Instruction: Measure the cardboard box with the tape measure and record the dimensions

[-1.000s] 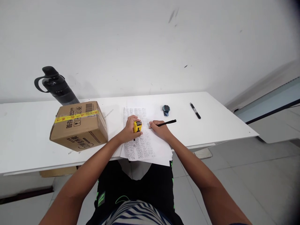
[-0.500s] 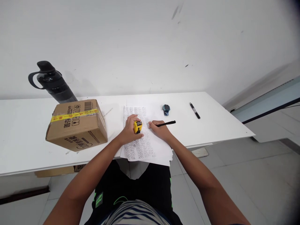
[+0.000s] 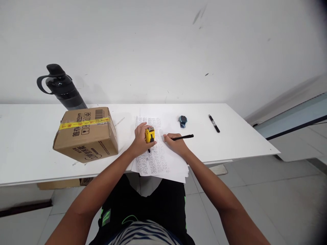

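A yellow plastic tape measure with black parts (image 3: 149,135) sits in the left hand (image 3: 141,139), above the left part of a stack of white paper sheets (image 3: 154,162) covered in dense rows of small dark print. The fingers of that hand are curled around the casing, with the thumb along its near side.

The right hand (image 3: 176,144) rests over the right part of the same sheets, its fingers pinched closely on a slim black pen (image 3: 186,136). The pen lies nearly level, with its back end pointing right, past the knuckles. The fingers cover its tip, so I cannot tell whether it touches the paper.

The sheets lie on a long white desk (image 3: 237,143), and their near edge hangs over its front, above the person's black trousers (image 3: 163,207). Beyond the right hand, toward the plain white wall (image 3: 153,51), is a small blue wristwatch with a dark face (image 3: 182,120). Farther right, a thick black marker with a pale label band (image 3: 214,123) lies slantwise, well apart from both hands.

To the left of the sheets stands a brown cardboard box with yellow tape across its top (image 3: 84,139). Behind it rises a black bottle with a looped carrying handle (image 3: 63,89), its lower part hidden by the box.
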{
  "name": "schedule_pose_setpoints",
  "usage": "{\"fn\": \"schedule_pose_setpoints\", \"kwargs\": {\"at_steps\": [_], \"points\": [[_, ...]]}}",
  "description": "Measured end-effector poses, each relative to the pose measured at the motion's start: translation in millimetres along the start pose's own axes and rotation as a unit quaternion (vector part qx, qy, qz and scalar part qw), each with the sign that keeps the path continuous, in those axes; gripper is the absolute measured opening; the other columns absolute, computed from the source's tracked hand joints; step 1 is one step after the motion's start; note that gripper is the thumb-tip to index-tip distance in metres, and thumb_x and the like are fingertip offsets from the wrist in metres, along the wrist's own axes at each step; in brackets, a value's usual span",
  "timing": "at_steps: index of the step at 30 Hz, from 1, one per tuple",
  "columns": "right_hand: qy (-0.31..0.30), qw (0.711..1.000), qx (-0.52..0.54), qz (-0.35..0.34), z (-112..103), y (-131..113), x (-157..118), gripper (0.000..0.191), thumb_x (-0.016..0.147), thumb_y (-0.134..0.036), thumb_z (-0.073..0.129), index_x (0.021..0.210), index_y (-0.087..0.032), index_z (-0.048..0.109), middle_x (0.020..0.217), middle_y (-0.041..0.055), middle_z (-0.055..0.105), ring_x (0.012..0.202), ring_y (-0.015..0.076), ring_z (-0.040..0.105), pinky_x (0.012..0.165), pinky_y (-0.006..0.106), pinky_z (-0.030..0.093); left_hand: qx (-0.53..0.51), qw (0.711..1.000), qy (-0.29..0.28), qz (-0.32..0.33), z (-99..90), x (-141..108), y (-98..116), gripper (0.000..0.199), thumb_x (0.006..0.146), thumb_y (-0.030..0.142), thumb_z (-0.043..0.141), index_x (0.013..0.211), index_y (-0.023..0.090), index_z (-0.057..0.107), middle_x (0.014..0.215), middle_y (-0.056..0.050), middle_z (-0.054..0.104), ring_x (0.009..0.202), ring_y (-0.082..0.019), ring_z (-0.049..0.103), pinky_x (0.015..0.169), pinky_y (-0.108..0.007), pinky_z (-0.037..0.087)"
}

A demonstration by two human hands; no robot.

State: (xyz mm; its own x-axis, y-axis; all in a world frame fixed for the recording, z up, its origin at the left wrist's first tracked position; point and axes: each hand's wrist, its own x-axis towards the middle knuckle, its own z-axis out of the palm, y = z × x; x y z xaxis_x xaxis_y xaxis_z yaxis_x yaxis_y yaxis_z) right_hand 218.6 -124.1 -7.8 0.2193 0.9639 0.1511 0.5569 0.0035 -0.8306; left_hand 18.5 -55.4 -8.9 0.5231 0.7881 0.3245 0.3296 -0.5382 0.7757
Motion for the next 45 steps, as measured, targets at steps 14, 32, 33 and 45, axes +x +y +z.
{"fn": "schedule_pose_setpoints", "kwargs": {"at_steps": [14, 32, 33, 45], "points": [[0.021, 0.999, 0.037, 0.012, -0.3, 0.6, 0.5, 0.038, 0.085, -0.042, 0.051, 0.054, -0.020, 0.056, 0.054, -0.0011, 0.053, 0.058, 0.0149, 0.048, 0.058, 0.028, 0.035, -0.098, 0.988, 0.091, -0.079, -6.1, 0.2, 8.8, 0.063, 0.073, 0.048, 0.072, 0.124, 0.025, 0.045, 0.111, -0.006, 0.057, 0.094, -0.020, 0.058, 0.078, -0.032, 0.049], [0.067, 0.996, 0.046, 0.040, 5.1, 3.4, 2.7, 0.038, 0.082, -0.045, 0.051, 0.054, -0.020, 0.056, 0.055, -0.0006, 0.055, 0.060, 0.0158, 0.051, 0.062, 0.028, 0.038, -0.106, 0.988, 0.066, -0.094, -6.1, -0.7, 1.8, 0.065, 0.072, 0.050, 0.072, 0.125, 0.024, 0.046, 0.115, -0.009, 0.055, 0.099, -0.023, 0.057, 0.082, -0.035, 0.049], [0.072, 0.995, 0.046, 0.042, 5.1, 3.3, 2.7, 0.038, 0.082, -0.045, 0.050, 0.054, -0.020, 0.056, 0.055, -0.0004, 0.055, 0.060, 0.0160, 0.051, 0.062, 0.028, 0.038, -0.111, 0.988, 0.066, -0.091, -5.2, 0.0, -0.4, 0.064, 0.073, 0.050, 0.071, 0.125, 0.023, 0.047, 0.117, -0.009, 0.054, 0.101, -0.023, 0.057, 0.084, -0.036, 0.048], [0.054, 0.997, 0.046, 0.030, 3.9, 5.5, 2.8, 0.040, 0.083, -0.045, 0.051, 0.052, -0.020, 0.055, 0.050, -0.0017, 0.049, 0.055, 0.0145, 0.046, 0.058, 0.028, 0.036, 0.025, 0.998, -0.058, -0.014, -7.9, 3.6, 9.8, 0.040, 0.089, 0.045, 0.047, 0.124, 0.024, 0.047, 0.120, -0.006, 0.057, 0.111, -0.024, 0.053, 0.100, -0.044, 0.036]]}}
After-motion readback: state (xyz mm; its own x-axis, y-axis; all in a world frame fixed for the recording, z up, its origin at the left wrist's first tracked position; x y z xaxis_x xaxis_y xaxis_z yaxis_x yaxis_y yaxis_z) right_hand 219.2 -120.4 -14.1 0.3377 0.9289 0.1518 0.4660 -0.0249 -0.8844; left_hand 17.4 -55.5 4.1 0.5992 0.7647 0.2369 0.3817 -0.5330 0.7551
